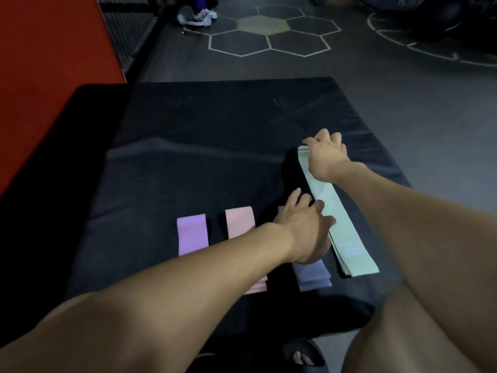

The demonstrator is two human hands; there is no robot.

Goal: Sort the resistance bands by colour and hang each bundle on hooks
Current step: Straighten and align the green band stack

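Note:
Several stacks of resistance bands lie side by side on a black mat (215, 135). From left to right they are a purple stack (192, 234), a pink stack (239, 219), a blue-violet stack (312, 275) and a long mint green stack (341, 230). My right hand (326, 154) pinches the far end of the mint green stack. Resting on that stack's left edge near its middle, my left hand (304, 224) partly covers the blue-violet bands. My left forearm hides part of the pink stack. No hooks are in view.
The mat sits on a dark gym floor with white hexagon markings (269, 33). A red wall (40, 63) and a black padded block (67, 146) stand at the left. Bags and clothes (196, 16) lie far back. A sandalled foot (304, 354) is at the bottom.

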